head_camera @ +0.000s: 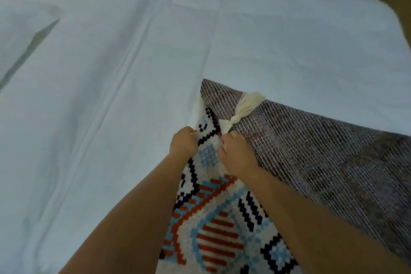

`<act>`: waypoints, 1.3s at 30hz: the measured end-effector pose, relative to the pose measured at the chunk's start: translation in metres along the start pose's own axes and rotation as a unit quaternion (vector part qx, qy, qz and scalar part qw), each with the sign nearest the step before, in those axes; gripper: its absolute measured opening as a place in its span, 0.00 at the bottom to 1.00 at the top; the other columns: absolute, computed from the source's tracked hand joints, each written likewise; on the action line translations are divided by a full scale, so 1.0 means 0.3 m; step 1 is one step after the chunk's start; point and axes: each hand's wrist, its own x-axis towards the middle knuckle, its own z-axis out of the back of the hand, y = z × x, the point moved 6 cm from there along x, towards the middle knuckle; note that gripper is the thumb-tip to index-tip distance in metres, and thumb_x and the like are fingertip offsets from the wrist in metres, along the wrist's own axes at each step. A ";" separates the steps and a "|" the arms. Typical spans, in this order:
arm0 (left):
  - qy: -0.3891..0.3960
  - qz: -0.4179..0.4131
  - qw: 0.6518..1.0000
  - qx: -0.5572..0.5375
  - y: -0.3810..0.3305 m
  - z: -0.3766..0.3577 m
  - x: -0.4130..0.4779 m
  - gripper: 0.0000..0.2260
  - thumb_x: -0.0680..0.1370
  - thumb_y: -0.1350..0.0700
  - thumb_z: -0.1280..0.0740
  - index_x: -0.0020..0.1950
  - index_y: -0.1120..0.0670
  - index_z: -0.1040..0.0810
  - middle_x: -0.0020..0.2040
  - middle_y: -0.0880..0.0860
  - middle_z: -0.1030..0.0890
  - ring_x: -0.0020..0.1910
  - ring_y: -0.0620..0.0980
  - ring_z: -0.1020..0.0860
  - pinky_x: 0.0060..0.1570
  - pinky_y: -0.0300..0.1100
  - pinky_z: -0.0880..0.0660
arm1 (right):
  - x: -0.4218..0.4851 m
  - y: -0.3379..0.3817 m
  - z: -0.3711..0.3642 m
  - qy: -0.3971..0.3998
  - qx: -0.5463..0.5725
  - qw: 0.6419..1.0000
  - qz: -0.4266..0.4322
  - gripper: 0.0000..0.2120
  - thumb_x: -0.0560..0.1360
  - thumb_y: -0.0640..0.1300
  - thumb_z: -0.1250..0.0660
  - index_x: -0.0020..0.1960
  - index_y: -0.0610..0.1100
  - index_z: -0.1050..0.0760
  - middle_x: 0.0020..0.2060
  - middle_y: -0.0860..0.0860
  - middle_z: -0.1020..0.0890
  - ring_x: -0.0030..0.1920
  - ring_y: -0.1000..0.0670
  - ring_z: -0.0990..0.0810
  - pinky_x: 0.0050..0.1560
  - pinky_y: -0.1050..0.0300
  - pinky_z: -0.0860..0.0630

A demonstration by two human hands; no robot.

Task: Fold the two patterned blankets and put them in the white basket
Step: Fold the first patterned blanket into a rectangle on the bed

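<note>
Head view: blanket (222, 236) stretches away (folded corner farthest).

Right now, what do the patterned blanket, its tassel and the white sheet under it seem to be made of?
The patterned blanket looks like thick woven yarn, matte: blocky red, blue and black stitches on the face, fine grey diagonal ribs on the turned-over back. The tassel: soft cream threads, perhaps cotton, knotted. The white sheet: thin smooth matte fabric with shallow creases.
</note>
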 end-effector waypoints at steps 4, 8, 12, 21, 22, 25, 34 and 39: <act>-0.019 0.035 0.999 -0.023 0.054 -0.019 0.122 0.13 0.80 0.62 0.42 0.61 0.61 0.24 0.63 0.57 0.24 0.61 0.55 0.27 0.57 0.38 0.32 | 0.166 0.030 0.013 -0.020 -0.075 0.993 0.086 0.08 0.76 0.36 0.42 0.53 0.38 0.27 0.55 0.43 0.27 0.56 0.43 0.30 0.55 0.52 0.31; -0.025 0.042 0.996 -0.078 0.077 -0.059 0.221 0.10 0.77 0.65 0.39 0.39 0.55 0.23 0.38 0.49 0.26 0.41 0.47 0.27 0.36 0.30 0.34 | 0.317 0.087 -0.026 0.034 -0.174 0.958 0.226 0.13 0.70 0.29 0.39 0.54 0.33 0.25 0.58 0.37 0.25 0.60 0.39 0.28 0.59 0.45 0.31; -0.005 0.042 0.999 0.008 0.056 -0.104 0.239 0.13 0.78 0.52 0.38 0.59 0.57 0.26 0.54 0.57 0.26 0.55 0.56 0.27 0.50 0.42 0.29 | 0.461 0.108 -0.058 0.052 -0.212 0.942 0.254 0.22 0.73 0.29 0.42 0.67 0.34 0.34 0.69 0.37 0.33 0.72 0.40 0.38 0.73 0.46 0.45; 0.049 0.051 0.997 0.005 0.063 -0.215 0.209 0.29 0.80 0.40 0.50 0.43 0.63 0.22 0.46 0.60 0.19 0.46 0.58 0.22 0.51 0.48 0.25 | 0.583 0.046 -0.137 0.107 -0.375 0.901 0.187 0.21 0.77 0.38 0.43 0.69 0.41 0.38 0.66 0.42 0.31 0.68 0.41 0.39 0.67 0.45 0.41; 0.067 0.060 0.995 -0.030 0.061 -0.217 0.211 0.31 0.80 0.39 0.50 0.43 0.64 0.22 0.46 0.62 0.19 0.47 0.59 0.22 0.53 0.49 0.26 | 0.586 0.048 -0.127 0.093 -0.373 0.905 0.179 0.17 0.76 0.38 0.44 0.65 0.40 0.34 0.64 0.42 0.30 0.66 0.41 0.37 0.66 0.46 0.40; 0.042 0.058 0.979 -0.192 0.053 -0.174 0.234 0.24 0.79 0.39 0.47 0.33 0.55 0.28 0.33 0.55 0.25 0.36 0.54 0.26 0.39 0.44 0.29 | 0.605 0.060 -0.074 0.031 -0.321 0.935 0.148 0.12 0.74 0.35 0.42 0.57 0.39 0.30 0.60 0.41 0.29 0.62 0.41 0.35 0.61 0.46 0.38; -0.097 -0.005 0.991 0.093 0.131 -0.048 0.262 0.11 0.81 0.51 0.43 0.59 0.56 0.33 0.51 0.54 0.25 0.44 0.53 0.27 0.38 0.45 0.32 | 0.594 0.095 -0.182 0.181 -0.250 0.944 0.113 0.22 0.73 0.35 0.39 0.66 0.41 0.36 0.65 0.42 0.30 0.66 0.42 0.33 0.67 0.40 0.39; -0.101 -0.052 0.989 0.096 0.049 -0.054 0.231 0.13 0.79 0.56 0.42 0.63 0.57 0.31 0.57 0.57 0.26 0.54 0.56 0.27 0.48 0.47 0.30 | 0.523 0.077 -0.100 0.089 -0.249 0.954 0.143 0.20 0.74 0.41 0.40 0.66 0.41 0.35 0.65 0.43 0.30 0.68 0.43 0.37 0.70 0.44 0.45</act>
